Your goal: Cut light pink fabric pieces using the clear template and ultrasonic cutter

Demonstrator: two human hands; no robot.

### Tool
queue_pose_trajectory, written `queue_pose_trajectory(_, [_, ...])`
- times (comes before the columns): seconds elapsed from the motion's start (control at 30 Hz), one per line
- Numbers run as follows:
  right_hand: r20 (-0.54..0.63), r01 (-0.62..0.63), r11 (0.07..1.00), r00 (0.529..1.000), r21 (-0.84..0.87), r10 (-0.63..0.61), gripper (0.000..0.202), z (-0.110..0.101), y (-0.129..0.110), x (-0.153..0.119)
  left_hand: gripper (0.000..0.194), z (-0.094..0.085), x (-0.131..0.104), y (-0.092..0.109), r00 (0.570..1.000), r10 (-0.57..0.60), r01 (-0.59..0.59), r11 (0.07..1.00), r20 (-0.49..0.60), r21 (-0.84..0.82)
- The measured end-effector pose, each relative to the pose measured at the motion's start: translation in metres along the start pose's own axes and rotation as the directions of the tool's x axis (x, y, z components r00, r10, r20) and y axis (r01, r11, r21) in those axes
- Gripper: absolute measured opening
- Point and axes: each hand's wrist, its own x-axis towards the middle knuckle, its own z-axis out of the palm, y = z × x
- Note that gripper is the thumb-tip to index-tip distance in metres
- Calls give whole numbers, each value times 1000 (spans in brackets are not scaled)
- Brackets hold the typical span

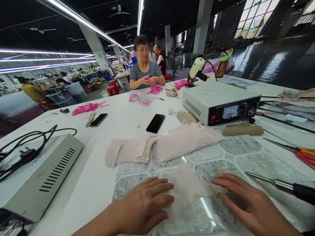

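Observation:
My left hand (147,203) lies flat with fingers apart on the left edge of a thin, pale pink sheer fabric piece (187,186). My right hand (243,205) presses flat on its right side. The piece rests on a glossy stone-patterned work slab (221,164). Two folded stacks of the same pale pink fabric (172,142) lie just beyond. A metal-tipped tool with a black handle (278,185) rests to the right of my right hand.
A white control box with a meter (220,101) stands at the right, a grey box with cables (41,173) at the left. Two black phones (155,123) lie mid-table. Across the table a person in a striped shirt (145,73) handles pink strips. Scissors with red handles (302,155) lie at the right.

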Motion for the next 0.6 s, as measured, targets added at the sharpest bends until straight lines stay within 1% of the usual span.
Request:
queue_pose_trajectory(0.07, [9,130,991,991,-32,-130,22,9,-10,3,41,13,12,-2,999,43,-44,995,16,85])
queue_pose_trajectory(0.1, [7,168,984,986,-54,-168,23,12,-11,2,42,18,16,-4,997,64,-67,991,30,119])
queue_pose_trajectory(0.17, [-17,182,977,983,-108,-185,26,12,-5,-5,44,26,20,-6,995,92,-99,983,50,158])
queue_pose_trajectory(0.23, [-51,154,976,985,-152,-163,25,7,7,-16,42,28,23,-8,993,105,-114,978,58,175])
queue_pose_trajectory(0.33, [-112,91,978,987,-186,-113,21,-6,21,-31,35,27,35,-8,987,162,-161,972,8,173])
queue_pose_trajectory(0.4, [-157,22,983,986,-182,-52,19,-13,24,-38,32,28,50,-8,974,226,-217,961,-33,169])
queue_pose_trajectory(0.43, [-182,-14,984,983,-178,-19,19,-16,25,-41,32,29,60,-8,966,258,-248,954,-36,171])
queue_pose_trajectory(0.53, [-253,-101,980,966,-170,56,17,-19,25,-50,33,32,88,-7,941,338,-331,928,-11,173])
queue_pose_trajectory(0.6, [-288,-156,975,952,-158,106,17,-20,28,-60,33,34,102,-7,926,377,-375,913,17,162])
